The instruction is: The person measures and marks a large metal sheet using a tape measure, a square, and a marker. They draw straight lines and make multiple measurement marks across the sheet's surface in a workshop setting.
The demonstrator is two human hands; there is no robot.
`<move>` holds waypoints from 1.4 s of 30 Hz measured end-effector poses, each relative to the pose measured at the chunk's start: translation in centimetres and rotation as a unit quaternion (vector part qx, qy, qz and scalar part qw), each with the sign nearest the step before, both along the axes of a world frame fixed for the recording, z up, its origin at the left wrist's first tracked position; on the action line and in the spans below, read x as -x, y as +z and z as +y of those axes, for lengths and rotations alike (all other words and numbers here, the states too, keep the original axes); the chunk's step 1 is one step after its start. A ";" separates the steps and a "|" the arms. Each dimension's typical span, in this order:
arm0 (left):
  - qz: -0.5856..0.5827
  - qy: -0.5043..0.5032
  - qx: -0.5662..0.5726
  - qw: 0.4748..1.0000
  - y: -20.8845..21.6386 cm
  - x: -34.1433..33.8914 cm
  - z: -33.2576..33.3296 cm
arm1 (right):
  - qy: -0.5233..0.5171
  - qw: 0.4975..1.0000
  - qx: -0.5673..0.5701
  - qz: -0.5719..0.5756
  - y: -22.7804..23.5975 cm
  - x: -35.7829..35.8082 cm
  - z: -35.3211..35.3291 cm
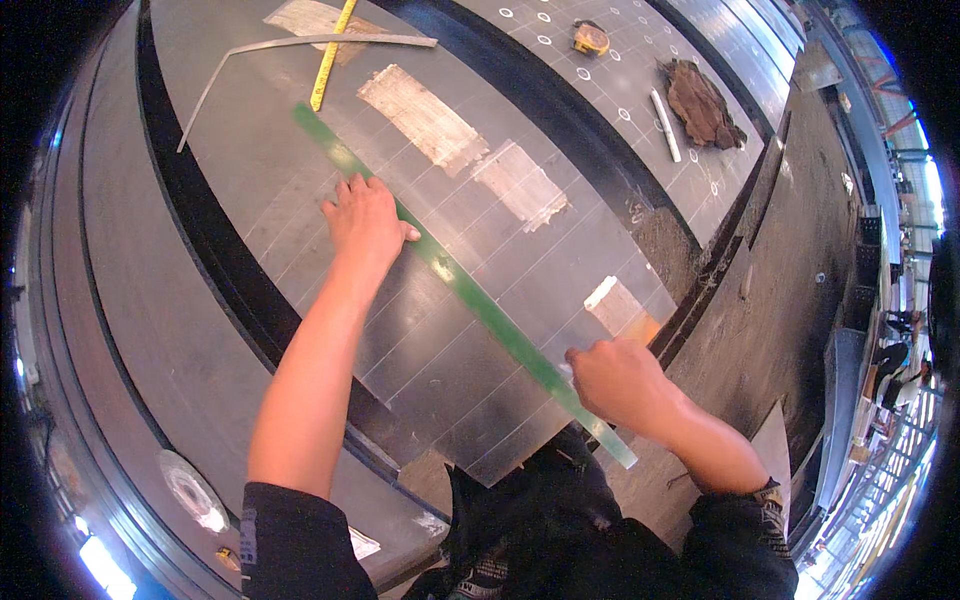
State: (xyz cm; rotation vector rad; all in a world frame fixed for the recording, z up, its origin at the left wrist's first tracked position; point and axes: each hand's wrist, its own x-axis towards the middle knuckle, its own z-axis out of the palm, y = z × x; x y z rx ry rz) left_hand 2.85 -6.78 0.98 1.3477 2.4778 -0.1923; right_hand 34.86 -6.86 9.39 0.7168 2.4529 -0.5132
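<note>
A long green straightedge (490, 312) lies slantwise across a dark metal plate (300, 215) marked with thin white lines. My left hand (362, 228) rests on the straightedge's upper half, fingers spread and thumb apart, pressing it down. Close to its lower end, my right hand (622, 388) is closed in a pinch beside the strip. A small pale tip shows at those fingers, but what they hold is mostly hidden. The end of the straightedge reaches past the plate's near edge.
A yellow measuring tape blade (332, 55) and a bent metal strip (300, 42) lie at the far left. Pale worn patches (425, 118) mark the plate. On another plate are a tape measure (591, 39), a white marker (665, 126) and a brown glove or rag (702, 105).
</note>
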 end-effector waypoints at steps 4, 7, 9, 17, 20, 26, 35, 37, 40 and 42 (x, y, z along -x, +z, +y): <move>-0.039 -0.026 -0.025 0.999 -1.4 -1.3 -1.3 | -0.043 0.998 -0.044 0.018 0.1 -1.8 -0.8; -0.031 -0.036 -0.030 0.998 -1.4 -2.7 -1.9 | -0.091 0.994 -0.028 0.047 -1.2 -2.2 -1.4; 0.004 -0.049 -0.023 0.999 -0.5 -4.4 -2.0 | -0.129 0.989 -0.026 0.073 -2.2 -1.7 -1.7; 0.031 -0.047 0.017 0.998 -0.4 -5.5 -2.0 | -0.181 0.966 -0.003 0.186 -5.8 0.1 -1.6; 0.007 -0.046 0.046 0.998 0.0 -5.5 -1.5 | -0.173 0.964 -0.002 0.202 -7.1 0.0 -1.7; 0.018 -0.039 0.050 0.998 -0.2 -5.4 -1.6 | -0.122 0.976 0.018 0.178 -7.1 -0.9 -1.7; 0.039 -0.056 0.064 0.996 0.2 -5.8 -1.7 | -0.103 0.988 -0.001 0.119 -5.2 -7.2 -4.9; 0.043 -0.056 0.063 0.995 0.0 -5.6 -1.8 | -0.102 0.990 0.002 0.096 -4.7 -8.5 -5.6; 0.043 -0.059 0.066 0.995 -0.2 -5.6 -1.7 | -0.105 0.993 0.013 0.043 -3.7 -9.8 -6.4; 0.037 -0.059 0.082 0.994 0.0 -5.7 -1.4 | -0.104 0.994 0.018 0.003 -3.2 -10.3 -6.8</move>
